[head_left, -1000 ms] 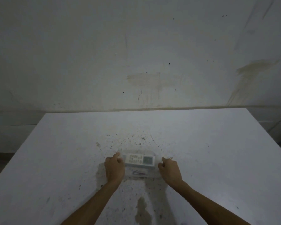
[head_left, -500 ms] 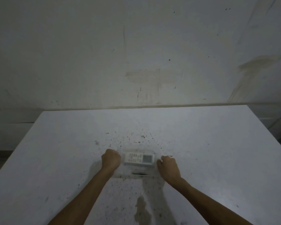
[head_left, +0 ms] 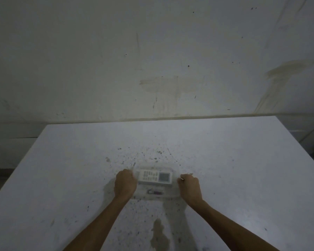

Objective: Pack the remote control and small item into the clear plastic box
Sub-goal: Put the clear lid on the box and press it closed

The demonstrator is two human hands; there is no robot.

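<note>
A clear plastic box (head_left: 174,193) sits on the white table between my two hands. Inside it lies a white remote control (head_left: 155,177) with grey buttons and a small screen, set lengthwise along the far side. A small dark reddish item (head_left: 155,192) lies in the box nearer to me. My left hand (head_left: 125,184) is closed against the box's left end. My right hand (head_left: 188,187) is closed against its right end. Whether a lid covers the box is hard to tell.
The white table (head_left: 243,178) is speckled with dark spots around the box, and a brownish stain (head_left: 159,232) lies near its front edge. A stained pale wall (head_left: 152,60) rises behind the table's far edge.
My left hand has curled into a tighter fist at the box's left end. The box, its contents and my right hand stay about where they were.
</note>
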